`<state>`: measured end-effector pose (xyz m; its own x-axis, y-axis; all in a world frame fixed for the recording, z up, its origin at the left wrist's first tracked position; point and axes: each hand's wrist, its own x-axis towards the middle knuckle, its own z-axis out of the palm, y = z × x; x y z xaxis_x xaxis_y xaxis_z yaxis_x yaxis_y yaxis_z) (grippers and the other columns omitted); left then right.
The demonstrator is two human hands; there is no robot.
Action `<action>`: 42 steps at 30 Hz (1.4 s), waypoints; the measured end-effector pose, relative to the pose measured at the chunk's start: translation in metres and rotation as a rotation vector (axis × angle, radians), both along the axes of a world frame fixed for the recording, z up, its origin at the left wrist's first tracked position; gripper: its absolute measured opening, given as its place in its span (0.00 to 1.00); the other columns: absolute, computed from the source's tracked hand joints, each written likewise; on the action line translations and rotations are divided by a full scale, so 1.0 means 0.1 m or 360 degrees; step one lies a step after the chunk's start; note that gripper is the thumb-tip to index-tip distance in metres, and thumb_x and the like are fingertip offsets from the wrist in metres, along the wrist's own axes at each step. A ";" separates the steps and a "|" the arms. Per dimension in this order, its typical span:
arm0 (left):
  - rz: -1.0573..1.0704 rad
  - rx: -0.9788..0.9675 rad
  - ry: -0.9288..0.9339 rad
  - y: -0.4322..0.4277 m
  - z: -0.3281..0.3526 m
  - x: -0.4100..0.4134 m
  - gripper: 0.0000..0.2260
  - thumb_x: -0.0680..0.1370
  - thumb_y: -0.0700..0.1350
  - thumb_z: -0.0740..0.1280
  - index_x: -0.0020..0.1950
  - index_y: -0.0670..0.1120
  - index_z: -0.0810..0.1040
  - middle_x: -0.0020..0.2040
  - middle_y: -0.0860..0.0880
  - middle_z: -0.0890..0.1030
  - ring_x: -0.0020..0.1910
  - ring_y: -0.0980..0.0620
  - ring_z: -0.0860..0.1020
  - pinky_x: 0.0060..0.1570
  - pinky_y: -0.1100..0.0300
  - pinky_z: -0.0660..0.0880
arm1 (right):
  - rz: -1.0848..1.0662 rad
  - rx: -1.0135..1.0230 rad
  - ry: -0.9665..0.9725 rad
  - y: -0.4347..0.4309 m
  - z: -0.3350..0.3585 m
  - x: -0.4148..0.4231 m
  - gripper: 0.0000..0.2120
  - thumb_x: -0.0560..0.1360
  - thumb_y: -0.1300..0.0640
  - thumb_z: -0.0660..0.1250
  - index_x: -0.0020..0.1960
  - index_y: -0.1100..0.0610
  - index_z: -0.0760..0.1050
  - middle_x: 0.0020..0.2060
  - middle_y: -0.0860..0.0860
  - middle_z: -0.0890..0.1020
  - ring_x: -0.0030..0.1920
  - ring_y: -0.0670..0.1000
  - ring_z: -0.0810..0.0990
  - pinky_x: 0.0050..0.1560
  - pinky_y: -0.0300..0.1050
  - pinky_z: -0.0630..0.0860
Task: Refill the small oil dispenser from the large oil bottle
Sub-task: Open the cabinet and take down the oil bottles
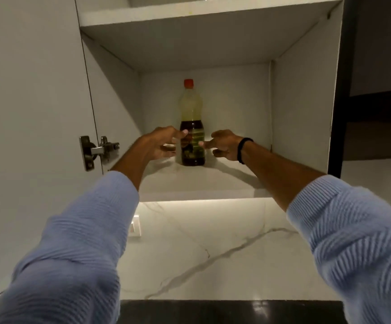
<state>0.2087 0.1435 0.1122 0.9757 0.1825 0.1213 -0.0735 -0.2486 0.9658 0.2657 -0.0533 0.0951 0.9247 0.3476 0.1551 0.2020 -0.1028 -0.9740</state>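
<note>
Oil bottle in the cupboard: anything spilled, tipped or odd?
Nothing stands out. The oil bottle stands upright on the shelf, red cap on, no spill visible around it. The left hand and right hand flank it, neither gripping it yet.

One large oil bottle (192,127) is shown, closed by one red cap (188,83). Two hands are counted, one left hand (159,143) and one right hand (223,145), together with two blue sleeves, the left sleeve (73,253) and the right sleeve (353,230), and one black wristband (242,150). The cabinet presents two shelf boards, the lower shelf (201,183) and the upper shelf (201,15), one open door (31,113) bearing one metal hinge (98,149), and one white wall plate (135,226) below.
</note>
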 end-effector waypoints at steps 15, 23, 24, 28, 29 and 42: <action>-0.0347 0.0127 0.0124 0.15 -0.10 0.57 0.20 0.74 0.34 0.72 0.65 0.47 0.77 0.61 0.43 0.81 0.62 0.41 0.78 0.62 0.40 0.75 | 0.0377 -0.0087 0.0044 0.29 0.01 0.58 0.25 0.71 0.62 0.75 0.66 0.53 0.74 0.60 0.55 0.80 0.59 0.58 0.78 0.57 0.62 0.77; -0.0291 0.0141 0.0112 0.09 -0.10 0.43 0.16 0.76 0.36 0.71 0.61 0.49 0.77 0.60 0.42 0.80 0.61 0.40 0.77 0.60 0.41 0.77 | 0.0357 -0.0151 0.0021 0.28 0.01 0.48 0.34 0.67 0.58 0.80 0.70 0.52 0.72 0.66 0.56 0.76 0.62 0.63 0.76 0.54 0.69 0.78; -0.0281 0.0139 0.0107 0.07 -0.10 0.38 0.15 0.76 0.35 0.71 0.60 0.50 0.78 0.59 0.42 0.81 0.61 0.40 0.77 0.61 0.40 0.76 | 0.0366 -0.0152 0.0020 0.28 0.01 0.45 0.34 0.67 0.57 0.80 0.70 0.52 0.71 0.66 0.56 0.76 0.63 0.63 0.76 0.53 0.68 0.78; -0.0223 0.0090 0.0060 0.01 -0.12 0.13 0.14 0.76 0.35 0.70 0.53 0.53 0.75 0.57 0.44 0.80 0.62 0.40 0.76 0.63 0.40 0.74 | 0.0380 -0.0178 0.0009 0.23 0.02 0.24 0.29 0.71 0.57 0.77 0.69 0.51 0.71 0.66 0.54 0.75 0.64 0.63 0.75 0.58 0.68 0.76; -0.0215 0.0098 0.0039 -0.01 -0.13 0.05 0.14 0.76 0.35 0.71 0.53 0.54 0.75 0.57 0.45 0.80 0.62 0.41 0.76 0.63 0.40 0.74 | 0.0393 -0.0176 0.0015 0.21 0.02 0.19 0.28 0.71 0.58 0.77 0.68 0.51 0.71 0.66 0.54 0.75 0.64 0.64 0.75 0.60 0.69 0.75; -0.0064 -0.0079 -0.0280 -0.25 -0.41 -1.12 0.25 0.74 0.38 0.74 0.68 0.53 0.73 0.59 0.46 0.82 0.59 0.42 0.79 0.57 0.39 0.77 | 0.0409 -0.0107 -0.0263 -0.09 -0.19 -0.86 0.34 0.69 0.50 0.76 0.71 0.47 0.67 0.60 0.52 0.79 0.55 0.58 0.80 0.46 0.52 0.81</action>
